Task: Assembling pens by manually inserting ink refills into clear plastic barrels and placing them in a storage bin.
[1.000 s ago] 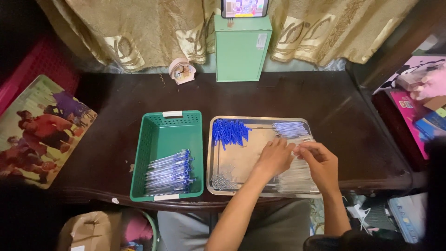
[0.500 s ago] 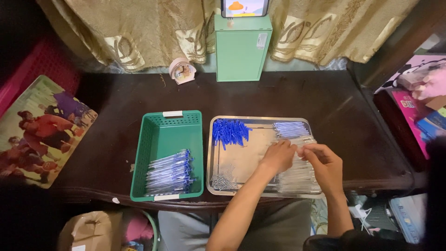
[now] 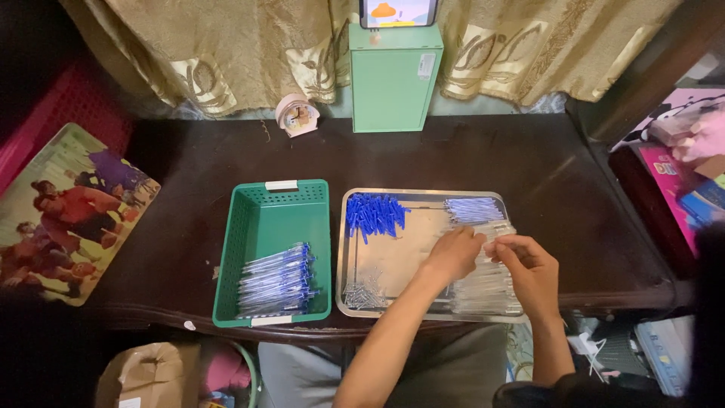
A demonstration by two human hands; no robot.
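While both your hands work over the right side of the metal tray (image 3: 343, 249), mind the crowding. Your left hand (image 3: 453, 253) lies curled on the pile of clear pen barrels (image 3: 491, 291), fingers bent down into it; your right hand (image 3: 529, 264) pinches what looks like one barrel, though I cannot tell for sure. A careless sweep could push barrels over the tray's near rim, which sits at the counter (image 3: 529, 166) edge, or scatter the blue caps (image 3: 374, 215) and small springs (image 3: 362, 293). The finished pens (image 3: 278, 279) lie safe in the green basket (image 3: 279, 204).
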